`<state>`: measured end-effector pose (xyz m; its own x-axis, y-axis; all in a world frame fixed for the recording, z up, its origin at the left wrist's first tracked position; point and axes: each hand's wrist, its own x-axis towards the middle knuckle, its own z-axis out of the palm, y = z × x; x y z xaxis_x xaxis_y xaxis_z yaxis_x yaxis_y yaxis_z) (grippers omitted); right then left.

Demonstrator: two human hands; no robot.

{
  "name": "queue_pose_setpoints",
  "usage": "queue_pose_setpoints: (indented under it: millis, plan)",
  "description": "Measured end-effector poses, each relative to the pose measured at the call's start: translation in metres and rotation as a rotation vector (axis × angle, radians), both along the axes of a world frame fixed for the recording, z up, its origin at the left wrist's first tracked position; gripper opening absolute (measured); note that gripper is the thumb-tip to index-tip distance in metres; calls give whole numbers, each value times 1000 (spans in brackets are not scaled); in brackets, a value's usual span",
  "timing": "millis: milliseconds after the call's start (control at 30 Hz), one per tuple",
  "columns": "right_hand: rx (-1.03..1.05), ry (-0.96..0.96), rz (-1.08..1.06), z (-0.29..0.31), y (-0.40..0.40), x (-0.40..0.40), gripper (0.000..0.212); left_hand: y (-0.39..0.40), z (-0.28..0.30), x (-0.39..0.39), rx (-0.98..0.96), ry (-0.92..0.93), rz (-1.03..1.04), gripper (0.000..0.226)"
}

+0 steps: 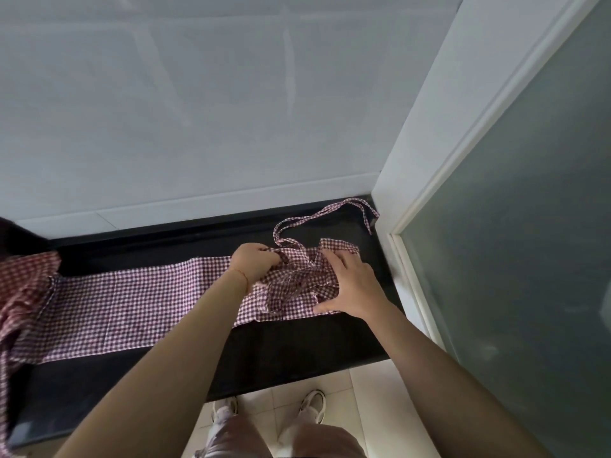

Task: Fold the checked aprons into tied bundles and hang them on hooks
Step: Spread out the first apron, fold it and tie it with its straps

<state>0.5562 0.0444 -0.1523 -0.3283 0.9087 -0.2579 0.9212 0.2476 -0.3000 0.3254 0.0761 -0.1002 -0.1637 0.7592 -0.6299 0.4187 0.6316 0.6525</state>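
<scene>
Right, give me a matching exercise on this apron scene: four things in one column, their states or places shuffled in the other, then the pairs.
1. left hand
2. right hand
3. apron strap
4. second apron

A. heaped at the counter's left end
B. fingers spread flat on the bunched cloth
C. looped toward the door frame
D. curled, gripping checked fabric

Pairs: 1-D, 2-B, 3-C, 4-A

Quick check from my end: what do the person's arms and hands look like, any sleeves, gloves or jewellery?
Both arms are bare up to the frame edge, with no sleeves showing. No gloves or rings are visible on the left hand or right hand. A thin reddish-orange string bracelet circles the left wrist.
</scene>
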Motion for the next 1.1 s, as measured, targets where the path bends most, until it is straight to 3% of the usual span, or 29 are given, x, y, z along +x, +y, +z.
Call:
queue_pose_setpoints:
  millis: [100, 167, 267, 333, 367, 433, 533, 600, 667, 733, 833, 900, 967, 1033, 1100]
  plan:
    - [-56, -74, 83, -8, -1, -6, 125, -6, -1, -12, -100, 420, -387, 24]
    - [-49, -119, 113, -13, -2, -9, 119, -15, -5, -6, -46, 629, -533, 54]
    - [-15, -88, 111, -20, -4, -9, 111, -27, -14, 13, 222, 655, -711, 81]
    - [-8, -54, 105, -22, -5, -5, 112, -34, -25, 23, 208, 733, -935, 96]
    - [-10, -46, 103, -22, -6, -2, 113, -36, -30, 26, 182, 786, -1008, 97]
    - [-10, -49, 88, -20, -10, 4, 111, -35, -34, 29, 188, 857, -1023, 75]
    - [24, 111, -127, -13, -15, 10, 79, -27, -26, 31, 212, 792, -923, 28]
    - [101, 275, -365, -6, -14, 10, 46, -22, -16, 34, 183, 631, -877, 16]
    - [102, 346, -593, -3, -9, 11, 28, -17, -5, 38, 167, 496, -869, 16]
    - [-52, 432, -821, -2, -1, 12, 29, -14, 3, 42, 151, 287, -821, 16]
    - [-349, 508, -1036, 7, 7, 14, 51, -10, 15, 45, 147, 75, -789, 8]
    - [-507, 572, -1082, 12, 11, 15, 59, -9, 17, 44, 160, 50, -780, 12]
    - [-619, 641, -1089, 13, 12, 19, 47, -8, 15, 41, 153, 69, -759, 32]
    - [-616, 650, -1034, 7, 14, 24, 29, -8, 15, 38, 143, 177, -796, 48]
    - [-552, 658, -1000, 1, 14, 29, 23, -7, 14, 33, 124, 328, -878, 41]
